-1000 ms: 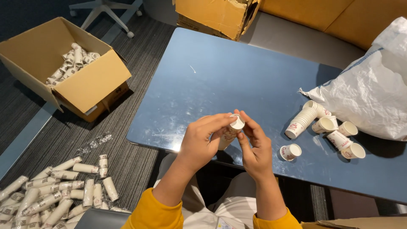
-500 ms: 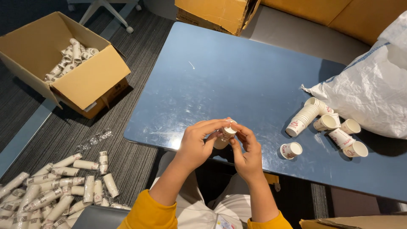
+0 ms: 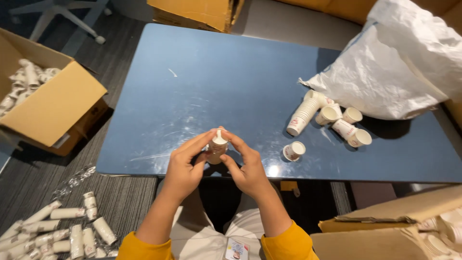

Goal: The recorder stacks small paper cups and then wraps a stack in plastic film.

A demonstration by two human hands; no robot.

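Head view: we see our left hand (image 3: 185, 168) and right hand (image 3: 248, 168) now lower, nearer the blue surface (image 3: 216, 86) edge; both pinch the small white paper cup (image 3: 217, 147).

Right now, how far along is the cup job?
Done, apparently: wrapped cup stacks lie on the floor and more fill the open box. In hand: left hand and right hand hold a small cup stack. Left: loose cups beside the white sack.
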